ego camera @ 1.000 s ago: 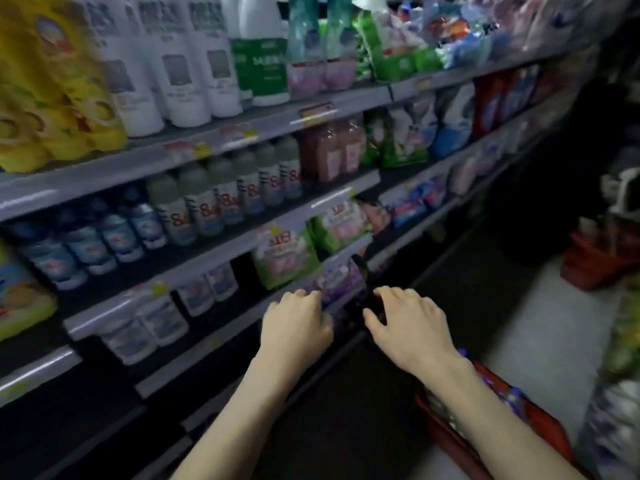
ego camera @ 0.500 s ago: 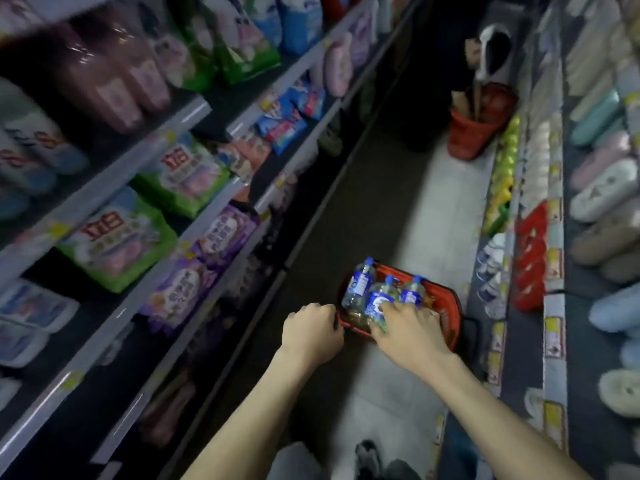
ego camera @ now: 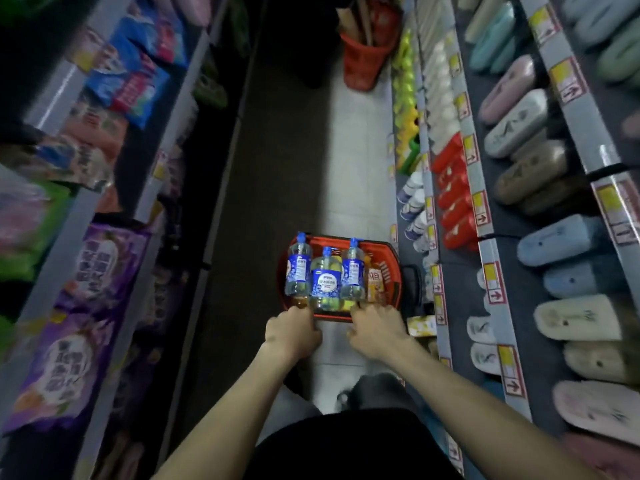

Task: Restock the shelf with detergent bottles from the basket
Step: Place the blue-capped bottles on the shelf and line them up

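The detergent bottles, three clear ones with blue caps and blue labels, are side by side in the red basket on the floor, with their caps on the far side from us. The biggest things around them are the shelves. The left shelves carry purple packs, and the right shelves carry rows of slippers. Between them runs the tiled floor, partly in shadow, and a second red basket stands well apart at the far end of the aisle. The red basket sits near the foot of the right shelves, and beside the bottles it also holds an orange pack. Our left hand is at the near rim of the basket, under the left bottle, with the fingers curled. Our right hand reaches the bottom of the right bottle, also with bent fingers. The fingertips are hidden, so we cannot tell if either hand really grips a bottle or the rim.
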Tool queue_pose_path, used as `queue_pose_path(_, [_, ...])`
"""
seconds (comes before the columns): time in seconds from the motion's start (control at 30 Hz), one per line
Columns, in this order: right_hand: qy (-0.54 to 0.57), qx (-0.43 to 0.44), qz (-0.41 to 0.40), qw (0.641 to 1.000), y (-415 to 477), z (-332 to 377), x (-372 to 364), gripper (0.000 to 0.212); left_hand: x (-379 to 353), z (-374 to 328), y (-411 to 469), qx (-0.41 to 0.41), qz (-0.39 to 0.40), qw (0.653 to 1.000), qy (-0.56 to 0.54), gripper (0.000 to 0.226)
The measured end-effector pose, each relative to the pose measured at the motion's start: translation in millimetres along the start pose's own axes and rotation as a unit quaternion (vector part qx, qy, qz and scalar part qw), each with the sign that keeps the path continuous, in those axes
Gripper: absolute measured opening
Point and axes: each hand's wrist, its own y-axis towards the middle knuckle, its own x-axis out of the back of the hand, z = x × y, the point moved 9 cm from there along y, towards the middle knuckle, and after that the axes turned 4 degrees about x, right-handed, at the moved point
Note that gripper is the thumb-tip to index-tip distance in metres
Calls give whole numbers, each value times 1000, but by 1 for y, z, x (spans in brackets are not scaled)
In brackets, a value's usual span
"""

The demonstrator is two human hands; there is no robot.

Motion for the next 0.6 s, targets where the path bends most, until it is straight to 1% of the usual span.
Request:
queue_pose_path(0.13, [17,-18,19,1000,29,-10,-4,43,6,2,32,-7,16,999,28,37])
queue_pose_path(0.33, [22,-26,48,998,93,-43,-21,38,11,2,96,16,16,998,54,37])
queue_pose_path(0.47, [29,-23,65,997,141,-70,-40,36,1,-5,145,30,44,996,76,31])
queue_pose_path(0.6, [33,-21,81,996,196,-103,-68,36,-24,-18,202,48,66,994,74,34])
